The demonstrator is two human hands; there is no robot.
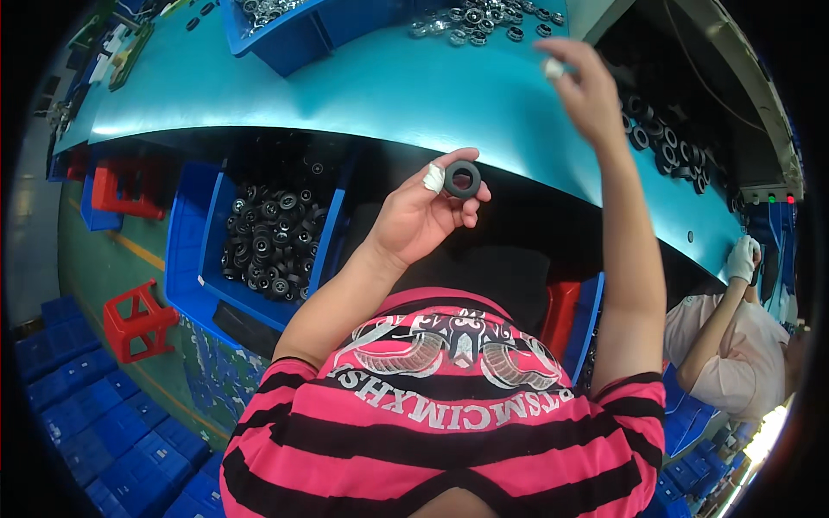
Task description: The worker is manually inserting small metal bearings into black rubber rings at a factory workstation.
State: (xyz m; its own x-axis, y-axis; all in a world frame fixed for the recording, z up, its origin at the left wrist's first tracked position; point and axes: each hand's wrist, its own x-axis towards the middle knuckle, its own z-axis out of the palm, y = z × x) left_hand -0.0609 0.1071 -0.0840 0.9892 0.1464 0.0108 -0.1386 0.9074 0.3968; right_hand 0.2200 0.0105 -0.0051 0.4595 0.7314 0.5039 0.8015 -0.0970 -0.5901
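Pink-and-black striped shirt fills the bottom of the view, w/ both bare forearms rising from it. Left hand sits mid-frame, just below the front edge of the teal workbench; fingers curled, thumb and fingertips pinching a black rubber ring held upright so its hole faces the camera. White tape wraps one finger right beside the ring. Right hand is raised higher, over the bench top, fingers loosely bent; a white-taped fingertip shows, but can't tell whether it grips anything.

Below the bench edge, left of the left hand, a blue bin holds a heap of black rings. Metal bearings lie scattered on the bench top near the right hand, next to another blue bin. More black rings lie along the dark strip at the bench's right. Red stool stands on the floor at left, stacked blue crates nearby. Co-worker's gloved hand rests at the bench far right.
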